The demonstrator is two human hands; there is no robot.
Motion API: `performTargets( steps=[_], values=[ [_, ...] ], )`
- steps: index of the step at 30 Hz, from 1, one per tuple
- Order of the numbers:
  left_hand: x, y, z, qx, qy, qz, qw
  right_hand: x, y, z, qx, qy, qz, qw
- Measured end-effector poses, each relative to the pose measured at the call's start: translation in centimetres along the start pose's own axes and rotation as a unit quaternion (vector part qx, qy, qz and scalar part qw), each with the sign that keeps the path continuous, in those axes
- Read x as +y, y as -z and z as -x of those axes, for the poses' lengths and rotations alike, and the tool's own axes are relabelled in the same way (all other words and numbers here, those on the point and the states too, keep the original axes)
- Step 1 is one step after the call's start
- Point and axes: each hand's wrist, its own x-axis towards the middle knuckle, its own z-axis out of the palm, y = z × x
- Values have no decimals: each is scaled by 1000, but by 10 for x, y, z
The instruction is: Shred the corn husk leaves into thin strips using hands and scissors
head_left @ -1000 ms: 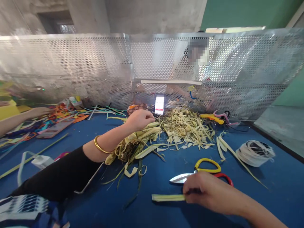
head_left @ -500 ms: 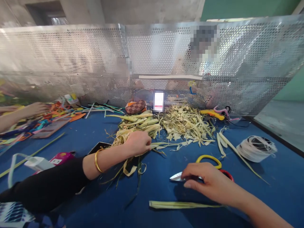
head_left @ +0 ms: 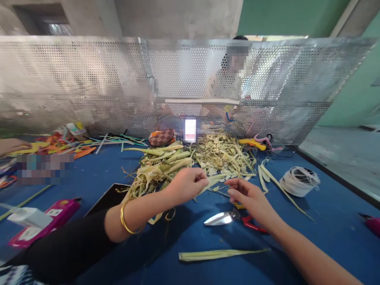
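My left hand (head_left: 187,184), with a gold bangle at the wrist, is closed on a pale green leaf strip (head_left: 215,180) lifted above the blue table (head_left: 190,233). My right hand (head_left: 247,196) hovers just right of it, fingers loosely apart, almost touching the strip's end. Behind the left hand lies a bundle of green-yellow leaves (head_left: 157,166). Scissors (head_left: 228,217) with red and yellow handles lie under the right hand. A cut leaf strip (head_left: 219,254) lies flat near the front.
A heap of leaf trimmings (head_left: 224,156) sits at the back centre, with a lit phone (head_left: 190,130) and a perforated metal screen (head_left: 103,85) behind; people sit beyond it. A white cord coil (head_left: 298,181) lies right. A pink box (head_left: 50,217) lies left; another person's hand (head_left: 10,145) at far left.
My left hand pulled a strip from the leaf bundle and raised it. My right hand let go of the cut strip, passed over the scissors and rose toward the left hand.
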Motion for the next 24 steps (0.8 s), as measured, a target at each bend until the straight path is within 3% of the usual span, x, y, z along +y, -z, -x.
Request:
performTargets(
  steps=[4,8,12,17,21,24],
  values=[
    [13,-31,-7,-35,-18,60,997,0,-4,0,-21,-37,-155,987],
    [13,-41,-13,-68,3,155,985,-3,0,0,47,-26,-194,980],
    [5,-37,-15,-103,37,248,962,-6,10,-7,134,-43,-248,958],
    [3,-28,-15,-59,70,307,947,-7,27,-18,243,-33,-286,927],
    [8,-23,-15,-29,28,382,923,-6,36,-23,256,-28,-291,921],
    [12,-17,-12,-50,15,438,898,-4,39,-25,253,-41,-303,918]
  ],
)
